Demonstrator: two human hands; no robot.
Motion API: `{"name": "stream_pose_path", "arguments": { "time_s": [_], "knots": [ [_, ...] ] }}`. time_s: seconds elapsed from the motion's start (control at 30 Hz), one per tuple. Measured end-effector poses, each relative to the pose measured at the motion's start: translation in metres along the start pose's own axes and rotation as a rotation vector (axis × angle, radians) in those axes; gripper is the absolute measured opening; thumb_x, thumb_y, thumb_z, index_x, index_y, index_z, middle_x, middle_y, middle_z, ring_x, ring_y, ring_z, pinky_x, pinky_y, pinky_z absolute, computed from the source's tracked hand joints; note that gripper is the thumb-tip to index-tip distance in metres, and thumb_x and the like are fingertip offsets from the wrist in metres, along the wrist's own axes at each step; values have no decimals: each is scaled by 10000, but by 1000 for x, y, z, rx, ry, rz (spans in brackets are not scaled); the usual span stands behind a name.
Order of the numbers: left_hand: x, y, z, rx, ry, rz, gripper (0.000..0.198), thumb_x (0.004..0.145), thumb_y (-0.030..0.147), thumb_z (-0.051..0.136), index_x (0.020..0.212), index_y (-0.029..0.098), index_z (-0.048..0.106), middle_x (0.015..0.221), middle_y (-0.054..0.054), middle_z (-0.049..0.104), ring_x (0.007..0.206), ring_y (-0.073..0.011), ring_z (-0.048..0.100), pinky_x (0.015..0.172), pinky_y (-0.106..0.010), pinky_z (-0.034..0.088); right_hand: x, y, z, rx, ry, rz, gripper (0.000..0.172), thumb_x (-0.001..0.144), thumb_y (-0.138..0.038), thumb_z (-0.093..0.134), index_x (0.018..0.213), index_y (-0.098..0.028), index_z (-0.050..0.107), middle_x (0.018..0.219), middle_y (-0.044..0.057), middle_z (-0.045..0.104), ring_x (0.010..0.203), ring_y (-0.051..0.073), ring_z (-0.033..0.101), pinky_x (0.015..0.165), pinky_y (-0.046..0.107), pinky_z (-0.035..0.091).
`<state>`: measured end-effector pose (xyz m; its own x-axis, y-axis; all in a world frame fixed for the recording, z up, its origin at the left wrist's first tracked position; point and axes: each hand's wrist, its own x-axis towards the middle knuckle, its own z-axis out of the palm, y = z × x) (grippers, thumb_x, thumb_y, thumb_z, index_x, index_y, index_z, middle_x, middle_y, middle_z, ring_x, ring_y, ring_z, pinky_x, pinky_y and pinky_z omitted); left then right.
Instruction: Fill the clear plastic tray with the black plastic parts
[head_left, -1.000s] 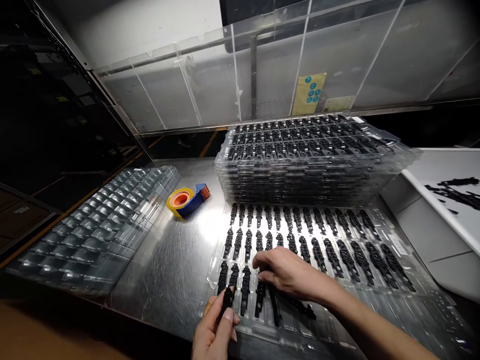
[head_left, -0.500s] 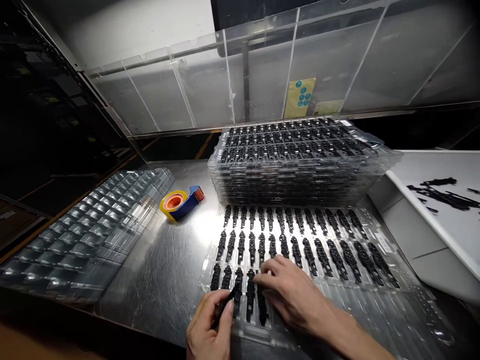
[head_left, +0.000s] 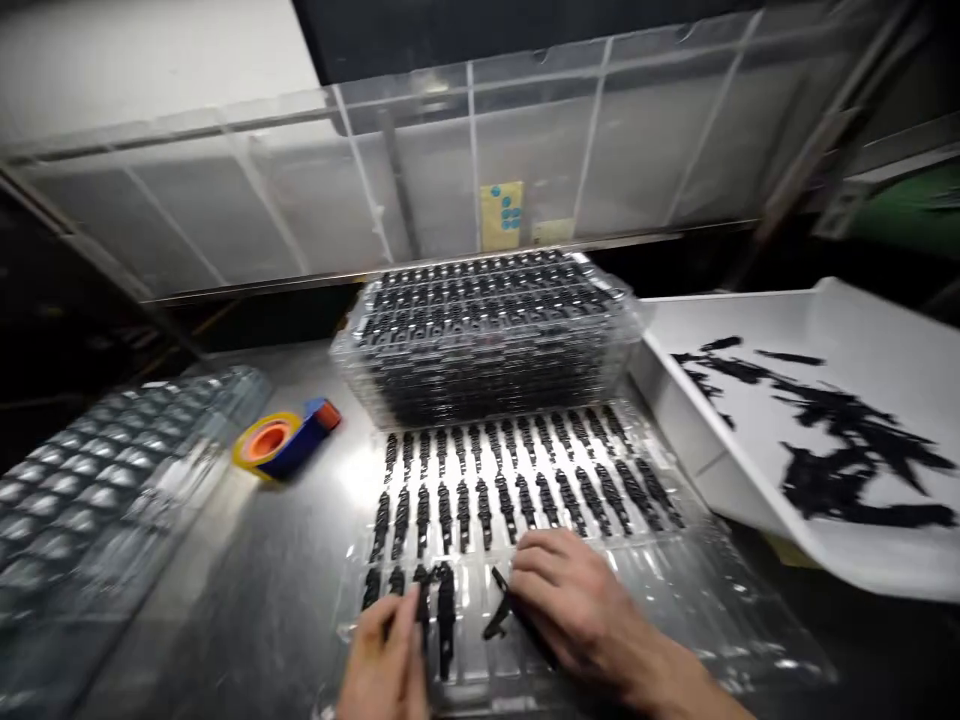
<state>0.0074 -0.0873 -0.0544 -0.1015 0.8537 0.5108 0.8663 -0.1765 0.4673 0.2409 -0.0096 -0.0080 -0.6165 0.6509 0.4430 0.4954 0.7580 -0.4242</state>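
A clear plastic tray (head_left: 465,560) in front of me holds rows of narrow black plastic parts (head_left: 484,512). At the front row's left end, my left hand (head_left: 382,655) is closed, thumb and finger together, with a bit of black part showing between them; blur hides most of it. My right hand (head_left: 581,610) is curled over the front row's middle, gripping black parts. One slim black part (head_left: 497,612) sticks out tilted from its fingertips, and another shows beneath the palm. Between my hands, a black part (head_left: 445,622) lies in its slot.
Behind the tray rises a stack of filled clear trays (head_left: 487,370). A white bin (head_left: 750,500) with loose black parts stands at the right. On the left are a tape dispenser (head_left: 289,440) with yellow tape and stacked clear trays (head_left: 112,490) on the metal table (head_left: 247,560).
The view has swung right, showing more of the white bin. My right hand has lifted a black part out of the front row and moved right with it. My left hand stays near the row's left end.
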Motion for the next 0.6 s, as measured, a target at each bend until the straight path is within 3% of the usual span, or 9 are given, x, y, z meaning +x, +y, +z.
{"name": "stream_pose_path", "arguments": {
  "time_s": [0.1, 0.3, 0.43, 0.6],
  "knots": [
    [1, 23, 18, 177, -63, 141, 344, 912, 132, 420, 1206, 175, 595, 1024, -106, 636, 957, -198, 608, 820, -286, 516, -16, 4, 1, 59, 98, 67, 213, 888, -69, 416, 942, -152, 604, 828, 71, 613, 879, 206, 531, 781, 372, 432],
    [-10, 28, 38, 227, -83, 283, 332, 886, 90, 442, 1174, 174, 583, 999, -124, 634, 848, -189, 605, 705, -277, 533, -33, 2, 3, 80, 119, 206, 224, 896, -84, 413, 1011, -171, 585, 861, 63, 604, 776, 168, 572, 681, 297, 466],
    [-10, 26, 34, 175, -133, 307, 348, 879, 68, 428, 1181, 175, 566, 1027, -124, 629, 884, -201, 592, 751, -308, 524, -37, 5, 6, 166, 124, 250, 219, 919, -97, 402, 1049, -173, 561, 884, 60, 599, 787, 159, 579, 694, 280, 481],
    [4, 23, 19, 152, -269, 331, 252, 890, 220, 517, 1126, 171, 588, 1063, -106, 641, 929, -245, 578, 782, -362, 512, -37, 1, 8, 173, 101, 281, 216, 934, -104, 387, 1024, -175, 570, 858, 59, 573, 768, 162, 556, 673, 290, 478]
  ]
}}
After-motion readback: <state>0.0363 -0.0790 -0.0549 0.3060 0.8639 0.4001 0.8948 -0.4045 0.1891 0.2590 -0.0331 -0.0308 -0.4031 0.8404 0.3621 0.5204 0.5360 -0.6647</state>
